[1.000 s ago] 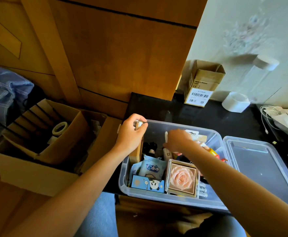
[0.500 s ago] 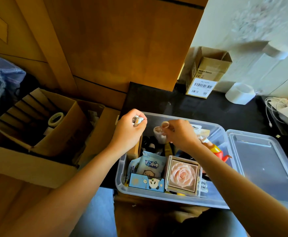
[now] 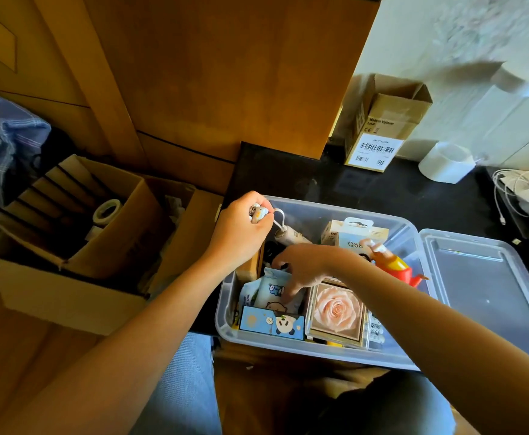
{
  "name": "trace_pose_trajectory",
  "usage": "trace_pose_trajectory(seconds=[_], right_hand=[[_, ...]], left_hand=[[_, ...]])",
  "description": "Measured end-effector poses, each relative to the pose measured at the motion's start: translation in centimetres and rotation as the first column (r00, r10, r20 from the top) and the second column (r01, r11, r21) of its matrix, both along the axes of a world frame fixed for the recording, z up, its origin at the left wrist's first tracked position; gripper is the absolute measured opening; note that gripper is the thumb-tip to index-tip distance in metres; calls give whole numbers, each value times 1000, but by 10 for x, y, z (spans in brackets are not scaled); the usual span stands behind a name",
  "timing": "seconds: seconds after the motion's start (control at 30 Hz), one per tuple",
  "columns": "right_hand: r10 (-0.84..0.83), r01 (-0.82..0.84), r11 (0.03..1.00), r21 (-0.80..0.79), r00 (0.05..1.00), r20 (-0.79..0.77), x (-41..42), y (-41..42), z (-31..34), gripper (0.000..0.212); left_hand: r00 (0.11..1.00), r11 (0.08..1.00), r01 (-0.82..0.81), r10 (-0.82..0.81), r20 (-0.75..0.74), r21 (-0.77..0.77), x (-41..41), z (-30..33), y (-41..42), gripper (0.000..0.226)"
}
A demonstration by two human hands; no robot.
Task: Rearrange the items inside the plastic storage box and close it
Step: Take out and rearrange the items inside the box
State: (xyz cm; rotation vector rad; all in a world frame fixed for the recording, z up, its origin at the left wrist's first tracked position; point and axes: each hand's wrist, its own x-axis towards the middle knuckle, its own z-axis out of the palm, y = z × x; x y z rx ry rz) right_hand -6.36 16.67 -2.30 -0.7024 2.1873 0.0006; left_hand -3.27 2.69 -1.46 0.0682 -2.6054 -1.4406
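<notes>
Storage box [image 3: 326, 211] clear, lidless, crammed; left hand [image 3: 241, 233] clutches trinket, right hand [image 3: 307, 271] spread.

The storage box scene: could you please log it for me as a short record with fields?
box: clear plastic storage box, open, on a dark surface
lid: lid off, lying right of the box
left hand: left hand holds a small item at the box's far-left corner
right hand: right hand reaches in, fingers on a cartoon pouch
contents: rose picture box, panda box, red-orange bottle
stage: still rearranging; not closed
</notes>
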Motion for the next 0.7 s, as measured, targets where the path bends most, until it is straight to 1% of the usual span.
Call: trace_pose_trajectory(seconds=[0.07, 0.1, 0.17, 0.23, 0.3, 0.37, 0.43, 0.47, 0.5, 0.57, 0.6, 0.63, 0.67, 0.7], right_hand=[[53, -57, 998, -31, 992, -111, -1, -2, 3, 62], [54, -64, 996, -59, 985, -161, -2, -2, 7, 59], [5, -36, 993, -115, 964, -266, -3, 6, 16, 54], [-88, 15, 983, -181, 912, -401, -7, 19, 26, 46], [-272, 128, 944, -303, 821, -502, -11, 35, 34, 40], [-438, 213, 873, -439, 737, -515, -15, 45, 36, 37], [-489, 221, 833, -508, 724, -487, -14, 44, 34, 37], [-482, 223, 840, -495, 726, -491, -12, 41, 30, 40], [-458, 225, 867, -445, 712, -532, -10, 37, 27, 43], [-403, 250, 915, -317, 630, -664, -7, 32, 21, 46], [-390, 266, 921, -285, 597, -702, -5, 30, 19, 45], [-381, 267, 924, -273, 595, -708, -4, 27, 20, 42], [-364, 254, 931, -262, 628, -687, -2, 23, 21, 38], [-331, 224, 943, -245, 695, -639, 0, 20, 22, 34]], left_hand=[[1000, 1000, 3, -3, 0, 12, -1, -1, 0, 4], [1000, 1000, 4, -4, 0, 26, -1, -1, -1, 5], [1000, 999, 6, -6, 5, 50, -2, -2, -1, 6], [1000, 999, 8, -8, 15, 54, -3, -2, -2, 6], [1000, 999, 13, -14, 24, 47, -3, -3, -2, 6], [999, 999, 16, -17, 28, 39, -2, -2, -3, 6], [999, 999, 26, -27, 26, 47, -1, -1, -3, 6], [999, 998, 33, -34, 25, 52, -1, -1, -3, 5], [999, 998, 38, -40, 28, 54, -1, -1, -3, 5], [998, 997, 50, -52, 42, 58, -1, -2, -3, 5], [997, 996, 57, -59, 45, 63, -1, -2, -3, 6], [997, 996, 61, -64, 45, 70, -1, -2, -4, 6], [997, 995, 62, -66, 44, 75, -1, -2, -4, 6], [997, 995, 62, -65, 42, 77, -1, -3, -4, 6]])
